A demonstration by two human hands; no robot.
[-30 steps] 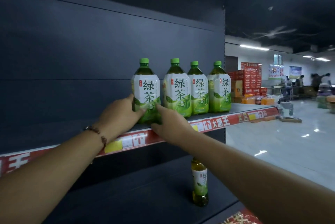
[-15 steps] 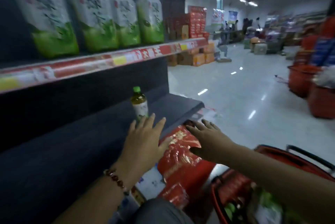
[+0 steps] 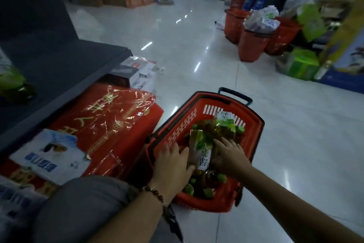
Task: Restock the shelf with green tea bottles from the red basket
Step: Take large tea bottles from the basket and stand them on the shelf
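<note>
A dim shop aisle with a pale, glossy tiled floor (image 3: 197, 49) stretches ahead, lined with stacked cartons and red bins. To my left is a dark shelf (image 3: 65, 61), with a red foil-wrapped gift box (image 3: 110, 124) on the floor beside it. Directly below me sits the red basket (image 3: 254, 130) on the floor, its black handle at the far end, filled with green tea bottles lying on their sides; several green caps show near its closest edge.

I am bent over the basket with both arms reaching in. One green tea bottle (image 3: 202, 150) lies on top of the pile, its white label facing up, between my hands. My left hand (image 3: 173, 162), a bead bracelet on its wrist, presses against the bottle's left side, thumb along it. My right hand (image 3: 228, 156) cups the right side, fingers curled over it. I judge that I use two hands because the bottle is large and heavy. It is not yet lifted clear; the shelf awaits it.
</note>
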